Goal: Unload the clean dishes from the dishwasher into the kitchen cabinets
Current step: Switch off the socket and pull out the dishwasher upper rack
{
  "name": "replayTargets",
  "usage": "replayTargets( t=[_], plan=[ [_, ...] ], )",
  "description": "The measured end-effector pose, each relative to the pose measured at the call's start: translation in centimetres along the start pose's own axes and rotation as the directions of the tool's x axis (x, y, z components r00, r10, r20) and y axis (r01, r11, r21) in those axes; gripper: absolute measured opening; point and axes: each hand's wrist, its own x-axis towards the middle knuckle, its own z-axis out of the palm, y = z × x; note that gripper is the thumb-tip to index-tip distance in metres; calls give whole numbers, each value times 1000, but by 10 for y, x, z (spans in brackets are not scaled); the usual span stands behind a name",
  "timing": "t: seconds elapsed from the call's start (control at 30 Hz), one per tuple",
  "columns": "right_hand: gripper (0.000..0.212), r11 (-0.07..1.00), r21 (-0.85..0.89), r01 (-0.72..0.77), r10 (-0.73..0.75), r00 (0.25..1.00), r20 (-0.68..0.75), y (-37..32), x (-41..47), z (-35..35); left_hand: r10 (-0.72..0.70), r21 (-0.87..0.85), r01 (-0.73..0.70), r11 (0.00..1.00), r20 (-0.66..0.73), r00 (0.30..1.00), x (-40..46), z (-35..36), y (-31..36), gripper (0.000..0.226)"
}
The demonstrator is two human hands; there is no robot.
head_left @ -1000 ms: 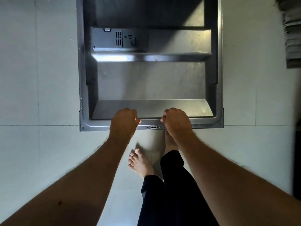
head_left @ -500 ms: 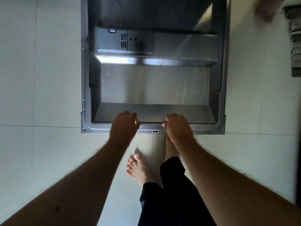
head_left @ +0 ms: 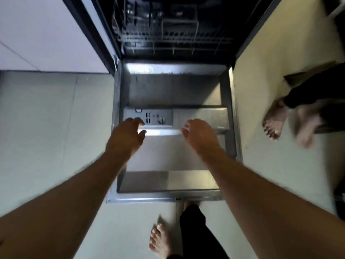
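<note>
Pale cabinet front [head_left: 46, 34]: far left, above the floor [head_left: 46, 128] of light tiles.

Left hand [head_left: 127, 136]: held over the lowered dishwasher door [head_left: 168, 94], near its left edge; fingers [head_left: 137, 121] loosely curled and released, grasping nothing. Whether it touches the door cannot be told.

Detergent dispenser [head_left: 156, 117]: set in the door's inner panel, just beyond the left hand.

Dishwasher door: lying flat and fully open, steel inner face up, near edge just ahead of the person's bare feet [head_left: 160, 240] and dark trouser leg [head_left: 197, 230].

Lower rack [head_left: 173, 38]: wire basket inside the dark tub at the door's far edge, pushed in; contents too dim to make out.

Right hand [head_left: 200, 135]: over the door right of centre, apart from the left hand; fingers relaxed and released, holding nothing.

Second person: at the right edge on the floor beside the door, a bare foot [head_left: 273, 120], dark trousers and a blurred hand [head_left: 306, 128].
</note>
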Motion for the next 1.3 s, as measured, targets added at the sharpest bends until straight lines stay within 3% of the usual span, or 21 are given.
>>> replayTargets(
  t=[0.17,0.3,0.4,0.5,0.63,0.73,0.9,1.17,1.3],
  plan=[
    [29,976,196,91,-33,959,-282,-29,51,-123,165,35,-161,986,-260,951,60,-99,53,39],
    [25,956,193,223,-85,834,-545,-46,81,-236,214,-37,-255,966,-434,875,102,-174,105,41],
    [24,956,161,244,-92,773,-628,-48,106,-300,245,-40,-305,951,-500,830,135,-216,137,43],
    [27,969,100,225,-110,761,-639,-41,130,-337,241,-17,-287,958,-493,836,172,-242,157,44],
    [37,977,-76,198,-202,761,-617,-19,167,-347,356,181,-307,934,-445,822,217,-257,163,47],
    [38,967,-155,202,-254,811,-526,-6,185,-340,400,315,-297,901,-344,849,239,-261,155,42],
    [35,970,-12,241,-211,822,-529,3,189,-333,380,192,-331,924,-357,853,252,-267,148,31],
    [27,956,193,223,-97,855,-510,-5,183,-334,340,282,-253,926,-329,881,262,-271,136,27],
    [26,955,223,194,-58,863,-502,-10,174,-327,318,141,-286,948,-366,875,249,-270,128,33]
  ],
)
